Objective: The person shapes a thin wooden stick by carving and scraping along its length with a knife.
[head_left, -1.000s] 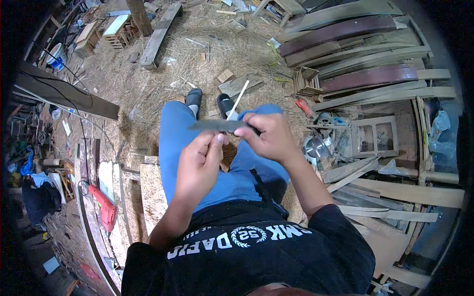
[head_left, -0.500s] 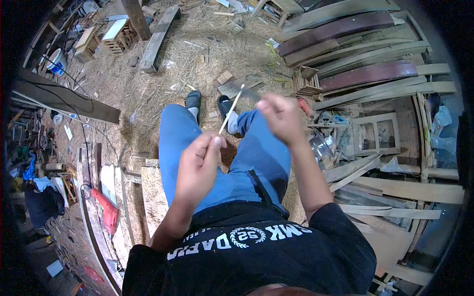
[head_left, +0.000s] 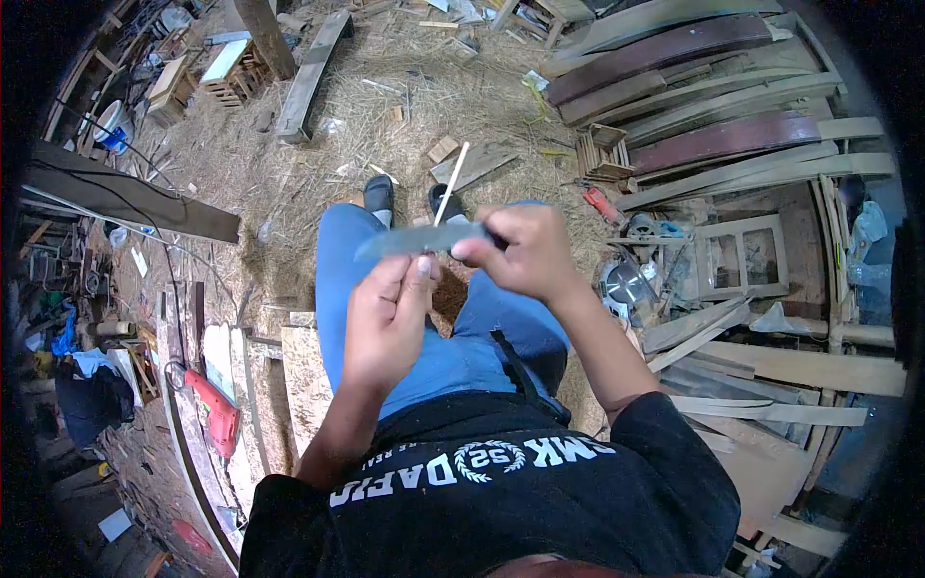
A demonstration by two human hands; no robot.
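Observation:
A thin pale wooden stick (head_left: 453, 180) points up and away from my left hand (head_left: 389, 313), whose thumb and fingers pinch its lower end. My right hand (head_left: 525, 250) is wrapped round the handle of a knife, mostly hidden in the fist. The wide grey knife blade (head_left: 409, 239) lies across the stick, just above my left fingertips, and is slightly blurred. Whether the edge touches the wood I cannot tell. Both hands are over my lap, between my knees.
Wood shavings cover the floor around my sandals. To the left lies a red power tool (head_left: 214, 412) on a bench, near a wooden beam (head_left: 130, 188). At right are stacked boards (head_left: 713, 149), a slatted crate (head_left: 604, 152), a circular saw blade (head_left: 628, 281) and a wooden frame (head_left: 742, 258).
My right hand has brought the knife down and toward the left hand, so the blade now crosses the stick's lower part. The left hand has stayed nearly still.

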